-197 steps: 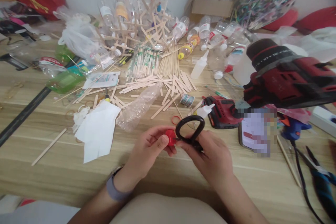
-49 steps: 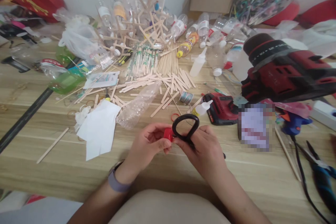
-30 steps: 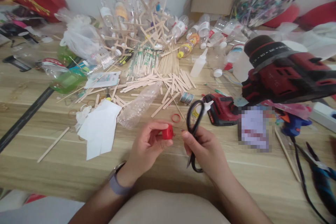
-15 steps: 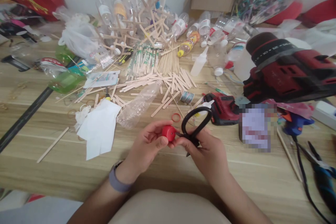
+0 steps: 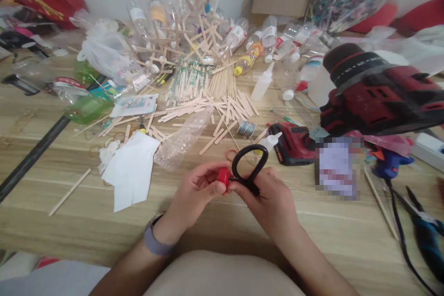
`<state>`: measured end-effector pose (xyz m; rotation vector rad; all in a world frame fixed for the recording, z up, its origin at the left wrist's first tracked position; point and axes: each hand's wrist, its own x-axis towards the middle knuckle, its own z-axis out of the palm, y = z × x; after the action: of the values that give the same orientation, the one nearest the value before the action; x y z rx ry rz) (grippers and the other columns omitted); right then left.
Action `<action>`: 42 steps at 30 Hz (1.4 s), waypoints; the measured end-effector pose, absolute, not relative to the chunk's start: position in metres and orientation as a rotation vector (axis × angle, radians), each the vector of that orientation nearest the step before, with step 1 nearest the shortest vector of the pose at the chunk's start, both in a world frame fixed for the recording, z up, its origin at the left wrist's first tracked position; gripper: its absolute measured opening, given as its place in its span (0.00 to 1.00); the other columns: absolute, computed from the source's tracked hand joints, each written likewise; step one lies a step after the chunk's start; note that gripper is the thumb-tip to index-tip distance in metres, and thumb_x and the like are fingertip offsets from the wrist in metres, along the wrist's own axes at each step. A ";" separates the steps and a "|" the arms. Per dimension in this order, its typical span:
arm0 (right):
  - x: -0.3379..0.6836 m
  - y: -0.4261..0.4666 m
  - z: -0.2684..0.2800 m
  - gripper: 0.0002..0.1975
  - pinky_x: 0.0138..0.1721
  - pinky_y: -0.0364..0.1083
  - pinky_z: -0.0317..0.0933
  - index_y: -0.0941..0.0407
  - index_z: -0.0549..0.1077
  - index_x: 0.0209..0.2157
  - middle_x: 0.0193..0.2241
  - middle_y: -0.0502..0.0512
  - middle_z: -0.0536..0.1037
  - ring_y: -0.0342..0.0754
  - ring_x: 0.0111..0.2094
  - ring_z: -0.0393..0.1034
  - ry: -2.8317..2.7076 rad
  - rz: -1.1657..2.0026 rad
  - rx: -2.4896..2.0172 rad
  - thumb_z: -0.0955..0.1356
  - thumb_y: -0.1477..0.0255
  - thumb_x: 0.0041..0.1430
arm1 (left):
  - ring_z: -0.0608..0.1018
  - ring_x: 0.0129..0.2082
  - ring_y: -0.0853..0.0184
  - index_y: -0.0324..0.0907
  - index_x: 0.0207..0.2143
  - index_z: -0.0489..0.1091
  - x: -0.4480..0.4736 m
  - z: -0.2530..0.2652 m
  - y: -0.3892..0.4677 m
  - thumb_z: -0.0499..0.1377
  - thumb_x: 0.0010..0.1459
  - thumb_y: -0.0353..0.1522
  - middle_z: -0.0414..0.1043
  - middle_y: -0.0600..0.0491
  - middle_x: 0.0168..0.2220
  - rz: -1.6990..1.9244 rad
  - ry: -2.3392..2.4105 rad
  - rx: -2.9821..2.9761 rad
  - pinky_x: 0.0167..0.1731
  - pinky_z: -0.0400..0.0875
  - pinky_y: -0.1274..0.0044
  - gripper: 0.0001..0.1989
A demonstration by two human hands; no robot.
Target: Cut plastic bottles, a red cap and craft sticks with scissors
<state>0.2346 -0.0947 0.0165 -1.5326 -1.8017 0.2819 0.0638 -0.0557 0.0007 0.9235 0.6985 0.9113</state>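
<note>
My left hand (image 5: 199, 192) pinches a red bottle cap (image 5: 224, 176) between thumb and fingers, above the table's near edge. Closed round a pair of black-handled scissors (image 5: 255, 162), my right hand (image 5: 274, 199) keeps one handle loop standing up. The scissors' tip points left and meets the cap's side; whether it goes into the cap cannot be made out. Just beyond the cap lies a red rubber band (image 5: 231, 154). A clear plastic bottle piece (image 5: 185, 136) rests on the table past my left hand.
A red cordless drill (image 5: 378, 88) stands at the right, with pliers (image 5: 425, 231) nearer me. Loose wooden sticks (image 5: 187, 108), skewers (image 5: 222, 81) and several plastic bottles crowd the back. White paper (image 5: 132, 171) and a black tube (image 5: 38, 152) lie left. A spool (image 5: 247, 128) sits mid-table.
The scissors' handle loop has swung left and more upright as my right hand turned. The red cap has tilted, so its top with the small dark hole faces me less.
</note>
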 end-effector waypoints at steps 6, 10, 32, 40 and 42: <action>0.229 -0.094 0.020 0.24 0.23 0.43 0.56 0.55 0.72 0.25 0.17 0.50 0.70 0.45 0.20 0.63 -1.574 0.646 -1.576 0.66 0.50 0.62 | 0.79 0.37 0.67 0.45 0.45 0.78 0.060 0.003 -0.057 0.69 0.54 0.38 0.80 0.51 0.39 0.949 0.750 1.159 0.38 0.75 0.77 0.15; 0.225 -0.094 0.022 0.24 0.18 0.42 0.51 0.53 0.64 0.22 0.12 0.45 0.63 0.41 0.16 0.55 -1.394 1.065 -1.555 0.66 0.48 0.59 | 0.79 0.45 0.64 0.46 0.44 0.78 0.058 0.002 -0.059 0.68 0.57 0.33 0.78 0.49 0.47 1.019 0.753 1.316 0.45 0.75 0.75 0.11; 0.226 -0.091 0.025 0.28 0.16 0.41 0.47 0.53 0.63 0.22 0.11 0.43 0.60 0.40 0.14 0.51 -1.280 1.385 -1.433 0.65 0.43 0.58 | 0.80 0.45 0.62 0.46 0.48 0.76 0.059 0.008 -0.063 0.65 0.59 0.36 0.78 0.47 0.48 1.008 0.830 1.445 0.43 0.78 0.74 0.14; 0.227 -0.087 0.020 0.27 0.17 0.41 0.53 0.53 0.63 0.22 0.13 0.45 0.63 0.40 0.15 0.56 -1.171 1.203 -1.493 0.67 0.44 0.54 | 0.78 0.34 0.68 0.43 0.41 0.74 0.069 0.002 -0.056 0.70 0.52 0.41 0.77 0.52 0.37 1.154 0.925 0.897 0.38 0.75 0.76 0.18; 0.229 -0.087 0.020 0.24 0.17 0.41 0.55 0.53 0.65 0.23 0.13 0.45 0.64 0.42 0.15 0.59 -1.199 1.066 -1.565 0.68 0.47 0.55 | 0.76 0.29 0.71 0.40 0.36 0.74 0.070 0.001 -0.051 0.70 0.51 0.44 0.76 0.53 0.33 1.120 0.915 0.652 0.33 0.73 0.78 0.19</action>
<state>0.2290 -0.0870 0.0202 -1.5650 -1.1992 1.0664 0.0699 -0.0515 0.0007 0.6524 0.9148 1.1200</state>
